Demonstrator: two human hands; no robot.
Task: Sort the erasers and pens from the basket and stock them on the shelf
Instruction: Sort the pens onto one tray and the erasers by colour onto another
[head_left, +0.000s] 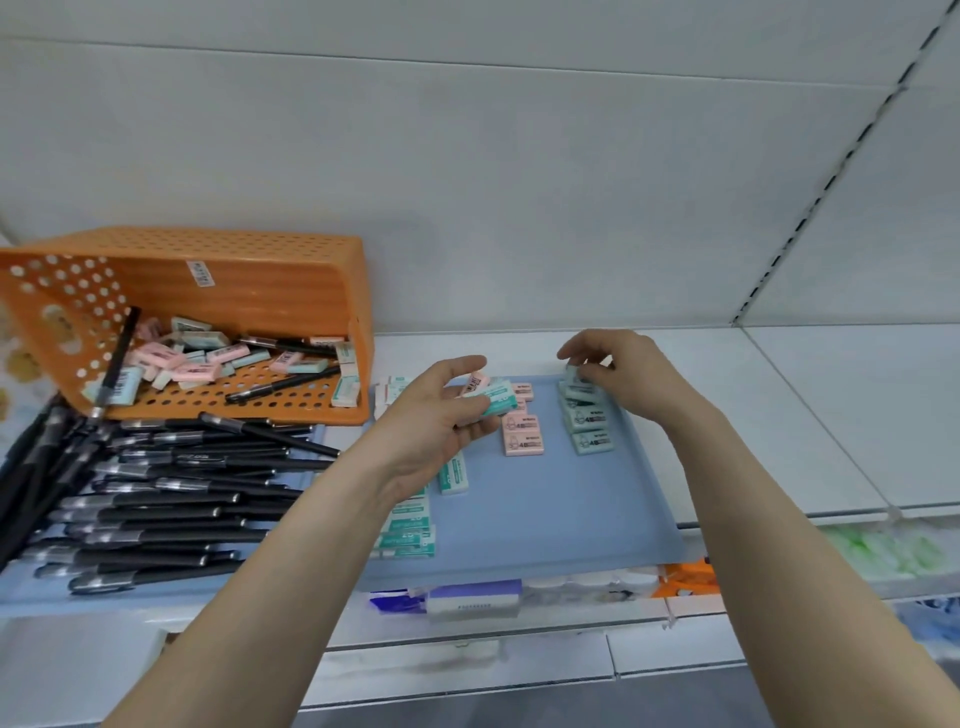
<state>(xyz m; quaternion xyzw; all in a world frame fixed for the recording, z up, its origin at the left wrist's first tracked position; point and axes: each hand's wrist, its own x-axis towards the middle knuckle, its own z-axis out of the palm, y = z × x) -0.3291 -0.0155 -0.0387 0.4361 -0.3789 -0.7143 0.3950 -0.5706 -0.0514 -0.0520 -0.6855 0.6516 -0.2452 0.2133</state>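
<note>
An orange perforated basket (244, 275) lies tipped on its side at the left, with pink and pale green erasers (208, 358) and a few black pens inside. My left hand (441, 415) holds a green-banded eraser (498, 402) and a pink one (475, 383) above the blue tray (545, 514). At the far end of a row of pale green erasers (587, 421), my right hand (618, 374) pinches one eraser. A row of pink erasers (522, 434) lies beside that row. Green-banded erasers (408, 530) sit along the tray's left side.
Many black pens (156, 493) lie heaped on a blue tray at the left, below the basket. The white shelf (810, 415) runs on to the right. Packaged goods (472, 597) show on the lower shelf under the tray.
</note>
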